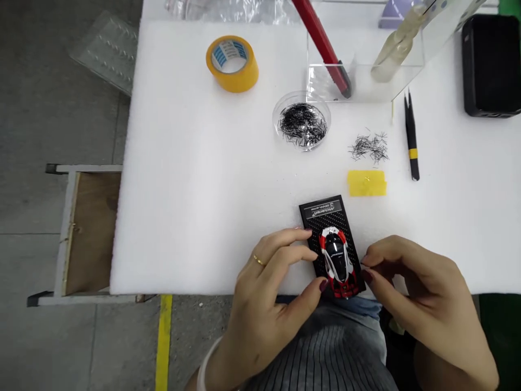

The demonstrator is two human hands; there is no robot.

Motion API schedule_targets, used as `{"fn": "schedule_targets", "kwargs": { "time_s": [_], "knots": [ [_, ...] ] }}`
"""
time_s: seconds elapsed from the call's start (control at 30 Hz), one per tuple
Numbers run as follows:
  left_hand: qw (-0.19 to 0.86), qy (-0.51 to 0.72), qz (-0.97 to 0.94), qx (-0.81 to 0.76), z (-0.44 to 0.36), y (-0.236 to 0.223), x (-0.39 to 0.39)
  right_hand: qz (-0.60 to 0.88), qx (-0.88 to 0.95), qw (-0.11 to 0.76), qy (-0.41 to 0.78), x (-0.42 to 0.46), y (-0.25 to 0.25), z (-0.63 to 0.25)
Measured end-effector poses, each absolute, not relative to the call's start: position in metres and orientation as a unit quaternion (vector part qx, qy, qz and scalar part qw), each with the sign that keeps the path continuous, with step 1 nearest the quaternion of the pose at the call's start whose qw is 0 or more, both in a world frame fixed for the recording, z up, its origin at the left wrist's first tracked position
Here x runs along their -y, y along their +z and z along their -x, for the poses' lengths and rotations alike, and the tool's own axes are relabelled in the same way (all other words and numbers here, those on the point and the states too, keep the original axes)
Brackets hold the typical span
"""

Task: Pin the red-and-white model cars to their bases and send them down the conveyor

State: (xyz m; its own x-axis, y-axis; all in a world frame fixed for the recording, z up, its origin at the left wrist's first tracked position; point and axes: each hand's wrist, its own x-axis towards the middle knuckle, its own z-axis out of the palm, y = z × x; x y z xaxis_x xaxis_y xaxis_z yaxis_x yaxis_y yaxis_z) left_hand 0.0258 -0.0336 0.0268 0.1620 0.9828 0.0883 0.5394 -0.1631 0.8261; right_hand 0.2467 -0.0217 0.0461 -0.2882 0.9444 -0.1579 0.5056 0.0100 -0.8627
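Note:
A small model race car [337, 260] in red, white and black sits on a black display base [315, 224] at the table's front edge. Lettering runs along the far end of this base. My left hand [271, 288] is open, fingers apart, with its fingertips over the base's left side and the thumb by the car's rear. Beside the base's right edge, my right hand [415, 293] has thumb and index finger closed in a pinch. Whatever lies between those fingertips is too small or hidden to make out.
Beyond the base lie a yellow tape piece [366, 183], loose black pins [369, 147], a round dish of pins [303, 125] and black tweezers [412, 141]. Farther back are a tape roll [236, 76], a red cutter [321, 43], a clear box [366, 98] and a black device [491, 65].

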Motion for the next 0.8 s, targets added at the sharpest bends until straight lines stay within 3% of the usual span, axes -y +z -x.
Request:
{"fn": "schedule_targets", "kwargs": {
  "time_s": [0.27,0.8],
  "knots": [
    [0.336,0.252,-0.665,-0.618,-0.04,0.035,0.034,0.509,0.577,0.156,0.619,-0.014,0.047,-0.241],
    [0.363,0.232,-0.634,-0.642,-0.047,0.04,0.035,0.556,0.53,0.083,0.635,-0.028,0.058,-0.226]
  ]
}}
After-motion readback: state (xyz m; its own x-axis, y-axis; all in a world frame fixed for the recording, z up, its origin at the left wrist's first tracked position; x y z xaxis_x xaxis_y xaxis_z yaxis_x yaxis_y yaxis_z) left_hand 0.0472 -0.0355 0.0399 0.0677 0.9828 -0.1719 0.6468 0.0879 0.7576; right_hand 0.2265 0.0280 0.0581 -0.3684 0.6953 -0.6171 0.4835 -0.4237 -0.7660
